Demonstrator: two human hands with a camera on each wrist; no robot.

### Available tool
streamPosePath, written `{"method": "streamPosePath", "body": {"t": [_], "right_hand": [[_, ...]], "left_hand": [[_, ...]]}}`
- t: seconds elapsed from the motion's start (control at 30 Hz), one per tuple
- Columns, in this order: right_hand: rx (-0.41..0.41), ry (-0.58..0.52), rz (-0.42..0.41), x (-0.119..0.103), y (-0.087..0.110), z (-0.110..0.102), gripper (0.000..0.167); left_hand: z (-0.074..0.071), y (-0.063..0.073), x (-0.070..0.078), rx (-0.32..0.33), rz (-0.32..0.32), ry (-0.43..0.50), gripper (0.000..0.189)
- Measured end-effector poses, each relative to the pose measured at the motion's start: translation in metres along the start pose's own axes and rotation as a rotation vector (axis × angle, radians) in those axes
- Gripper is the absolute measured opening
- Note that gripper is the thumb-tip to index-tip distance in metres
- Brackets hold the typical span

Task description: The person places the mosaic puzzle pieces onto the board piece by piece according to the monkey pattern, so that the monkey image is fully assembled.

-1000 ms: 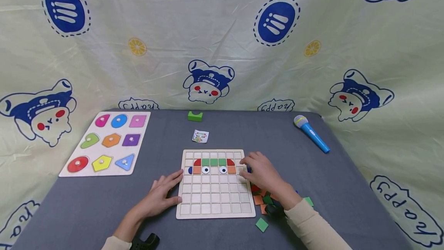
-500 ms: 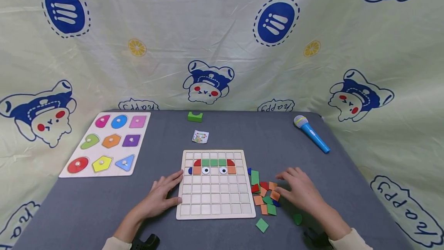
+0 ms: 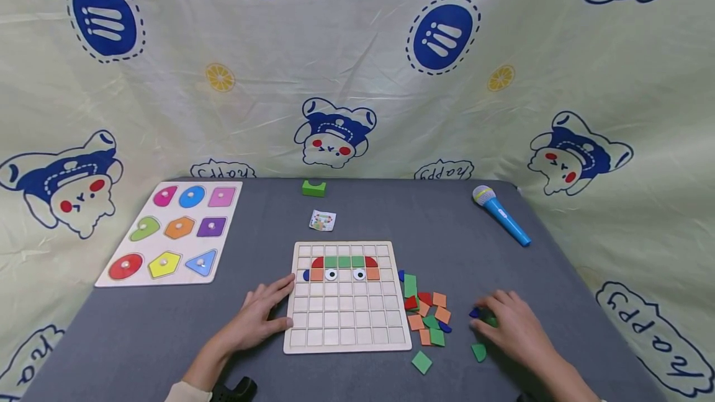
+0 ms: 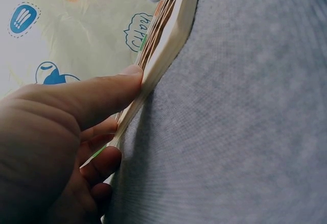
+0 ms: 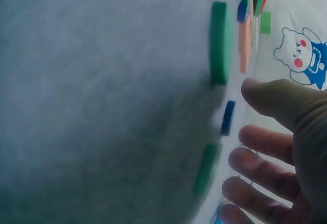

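Observation:
A pale square grid board (image 3: 346, 321) lies on the table, holding red, green, orange and blue tiles and two eye tiles in its upper rows. Along the board's left edge rests my left hand (image 3: 258, 316), its thumb and fingertips touching the rim (image 4: 171, 40). To the right, my right hand (image 3: 515, 330) hovers low over a few loose pieces, thumb and fingers apart. A small blue piece (image 3: 474, 313) lies right by its fingertips, with a green piece (image 3: 490, 321) partly hidden beneath the hand. A rounded green piece (image 3: 478, 352) sits nearer the front.
Several loose tiles (image 3: 430, 321) cluster beside the board's right edge, and a green square (image 3: 421, 362) lies in front of them. A shape puzzle (image 3: 177, 247) is at left. Farther back are a small card (image 3: 323, 221), a green block (image 3: 314, 188) and a toy microphone (image 3: 505, 219).
My right hand has left the board's right edge and moved rightward, past the tile cluster, to the separate blue and green pieces. The left hand has stayed at the board.

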State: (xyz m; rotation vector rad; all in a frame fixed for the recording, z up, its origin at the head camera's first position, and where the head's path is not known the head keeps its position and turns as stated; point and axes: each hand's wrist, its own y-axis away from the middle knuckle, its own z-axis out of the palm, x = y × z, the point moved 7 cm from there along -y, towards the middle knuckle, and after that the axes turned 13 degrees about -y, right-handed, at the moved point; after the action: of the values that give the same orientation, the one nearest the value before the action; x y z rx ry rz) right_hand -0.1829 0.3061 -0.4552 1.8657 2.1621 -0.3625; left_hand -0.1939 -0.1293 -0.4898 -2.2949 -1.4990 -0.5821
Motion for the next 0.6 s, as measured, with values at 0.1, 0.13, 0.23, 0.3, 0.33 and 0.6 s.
{"method": "streamPosePath", "body": {"t": [0.1, 0.13, 0.23, 0.3, 0.33, 0.6], "right_hand": [[-0.010, 0.011, 0.020, 0.0047, 0.0002, 0.0016, 0.031], [-0.016, 0.015, 0.025, 0.0059, 0.0000, 0.0021, 0.031], [-0.023, 0.025, 0.035, 0.0083, -0.0004, 0.0037, 0.031], [-0.022, 0.029, 0.037, 0.0087, -0.0005, 0.0042, 0.031], [-0.020, 0.031, 0.038, 0.0088, -0.0005, 0.0046, 0.030], [-0.017, 0.033, 0.028, 0.0051, -0.0025, 0.0063, 0.028]], "left_hand": [[0.0004, -0.0001, -0.0004, -0.004, -0.007, 0.005, 0.070], [0.0003, -0.0001, -0.0004, -0.005, -0.008, 0.008, 0.070], [0.0001, -0.0001, 0.0000, -0.011, -0.013, 0.021, 0.070], [0.0000, 0.0000, 0.0004, -0.013, -0.016, 0.024, 0.070], [0.0000, 0.0000, 0.0006, -0.015, -0.017, 0.025, 0.070], [-0.0001, 0.0003, 0.0005, -0.006, -0.017, 0.017, 0.070]]}}
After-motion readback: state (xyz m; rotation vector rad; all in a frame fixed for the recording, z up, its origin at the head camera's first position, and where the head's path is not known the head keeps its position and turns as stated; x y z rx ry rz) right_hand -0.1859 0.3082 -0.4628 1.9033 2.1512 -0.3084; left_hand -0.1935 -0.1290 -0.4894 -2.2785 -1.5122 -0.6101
